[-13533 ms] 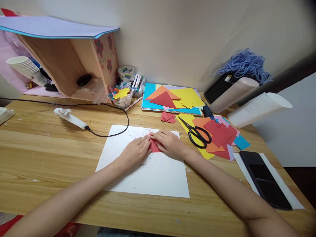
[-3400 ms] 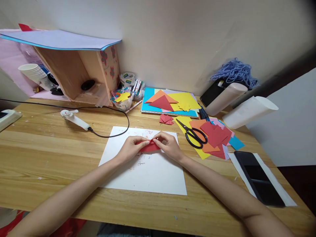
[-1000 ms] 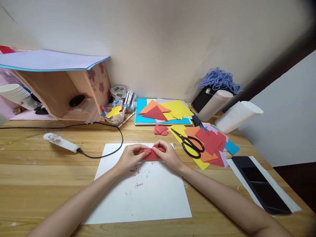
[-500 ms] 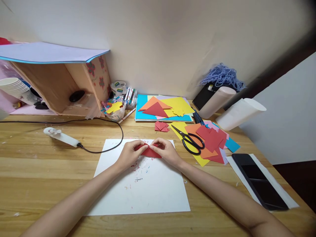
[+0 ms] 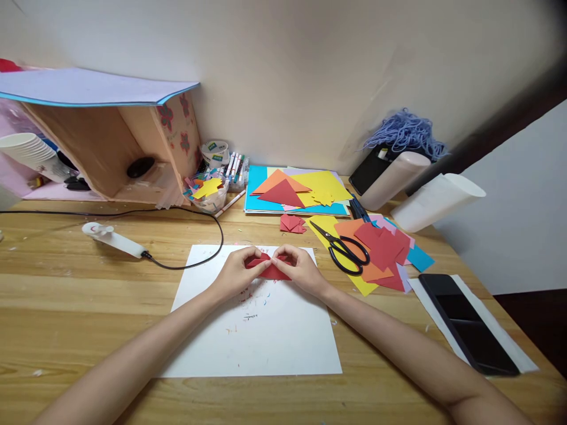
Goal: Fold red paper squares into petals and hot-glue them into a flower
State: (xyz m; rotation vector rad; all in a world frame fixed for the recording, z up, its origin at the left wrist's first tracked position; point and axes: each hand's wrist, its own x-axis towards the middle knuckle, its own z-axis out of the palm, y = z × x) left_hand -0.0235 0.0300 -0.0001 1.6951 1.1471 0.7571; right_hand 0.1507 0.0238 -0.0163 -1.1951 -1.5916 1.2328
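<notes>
A small piece of folded red paper is held between both hands, just above a marked white sheet. My left hand pinches its left side, thumb and fingers closed on it. On the right side my right hand grips it the same way, and the two thumb tips nearly meet at the middle. Part of the paper is hidden behind the fingers. Beyond the hands lies another folded red paper piece. Black-handled scissors rest on yellow paper to the right.
Coloured paper scraps and a phone lie to the right. At the back are stacked coloured papers, a tub of scraps, markers and white rolls. A white corded glue gun lies left, near a cardboard box.
The view has shifted slightly. Both hands still hold the red paper at the same spot, and a little more of its folded upper edge shows between the fingers.
</notes>
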